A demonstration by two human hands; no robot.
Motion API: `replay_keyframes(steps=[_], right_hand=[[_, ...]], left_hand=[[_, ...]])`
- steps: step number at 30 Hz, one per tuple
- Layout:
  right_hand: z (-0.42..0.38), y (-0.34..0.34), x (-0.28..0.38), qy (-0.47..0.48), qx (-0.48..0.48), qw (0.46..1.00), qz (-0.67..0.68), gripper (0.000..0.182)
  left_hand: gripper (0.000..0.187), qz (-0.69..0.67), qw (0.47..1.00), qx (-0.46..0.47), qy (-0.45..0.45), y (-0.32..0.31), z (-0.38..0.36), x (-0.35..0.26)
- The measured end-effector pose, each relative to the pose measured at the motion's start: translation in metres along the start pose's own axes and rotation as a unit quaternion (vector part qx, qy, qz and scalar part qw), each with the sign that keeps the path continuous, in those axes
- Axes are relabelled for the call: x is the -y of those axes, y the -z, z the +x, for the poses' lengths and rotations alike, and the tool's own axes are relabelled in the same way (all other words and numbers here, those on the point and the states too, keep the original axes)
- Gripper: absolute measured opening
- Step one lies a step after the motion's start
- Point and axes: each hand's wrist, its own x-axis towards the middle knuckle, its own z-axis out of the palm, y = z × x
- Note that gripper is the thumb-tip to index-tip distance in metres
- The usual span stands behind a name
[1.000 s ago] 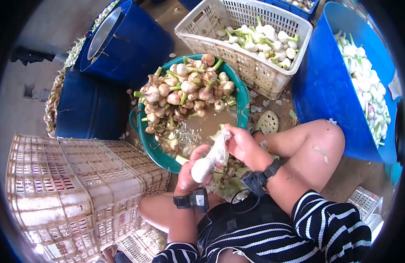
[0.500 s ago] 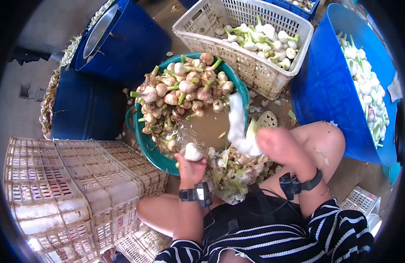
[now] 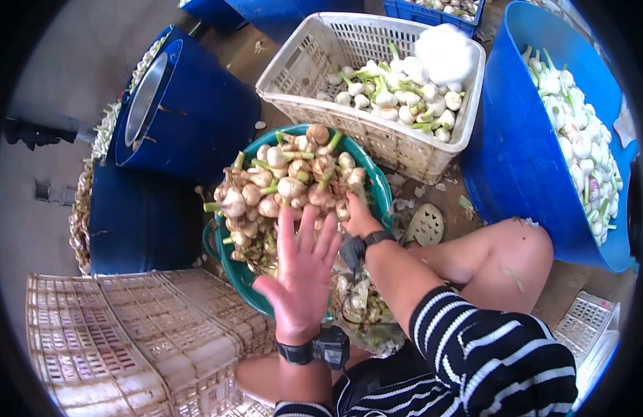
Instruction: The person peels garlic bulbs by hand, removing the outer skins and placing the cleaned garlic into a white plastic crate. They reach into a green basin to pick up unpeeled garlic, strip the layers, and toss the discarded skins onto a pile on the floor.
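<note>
My left hand (image 3: 300, 267) is held up over the near side of a green basin (image 3: 382, 191), palm showing, fingers spread, with nothing in it. At the basin's right side my right hand (image 3: 359, 217) reaches into the heap of unpeeled garlic bulbs (image 3: 290, 187). Its fingers are closed on a garlic bulb (image 3: 355, 178), partly hidden among the others. A blurred white round thing (image 3: 445, 54), probably a peeled garlic bulb in the air, shows over the back right of a white plastic crate (image 3: 370, 132). Cleaned garlic bulbs (image 3: 405, 94) with green stems lie in that crate.
A blue tub (image 3: 488, 153) of white garlic stands at the right. Blue barrels (image 3: 196, 104) are at the left, with stacked white crates (image 3: 126, 333) nearer me. Garlic peelings (image 3: 363, 306) lie before my lap, beside my shoe (image 3: 426, 224).
My left hand has let go of the white bulb and opened. My right hand has moved left into the basin, no longer holding the blurred white garlic. The view has shifted.
</note>
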Motion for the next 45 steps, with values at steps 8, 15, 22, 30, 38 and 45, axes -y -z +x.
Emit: replay_keyframes(steps=[8, 15, 22, 30, 38, 45], right_hand=[[-0.143, 0.002, -0.04, -0.01, 0.097, 0.982, -0.159, 0.022], [-0.217, -0.011, -0.039, 0.078, 0.268, 0.928, -0.249, 0.017], [-0.23, -0.003, -0.05, 0.262, 0.231, 0.887, -0.301, 0.019], [-0.238, 0.001, -0.063, 0.159, 0.199, 0.935, -0.246, 0.021], [-0.25, 0.005, -0.051, 0.16, 0.214, 0.945, -0.186, 0.014], [-0.239, 0.015, -0.058, 0.308, 0.12, 0.881, -0.339, 0.018]], left_hand=[[0.056, 0.13, 0.916, -0.312, 0.216, 0.134, -0.033, 0.09], [0.032, 0.431, 0.874, -0.223, -0.023, 0.128, -0.057, 0.091], [0.035, 0.255, 0.91, -0.319, 0.069, 0.095, -0.07, 0.068], [0.043, 0.445, 0.867, -0.223, -0.033, 0.119, -0.078, 0.087], [0.049, 0.469, 0.853, -0.2, -0.108, 0.101, -0.074, 0.089], [0.04, 0.275, 0.929, -0.247, 0.039, 0.088, -0.078, 0.088]])
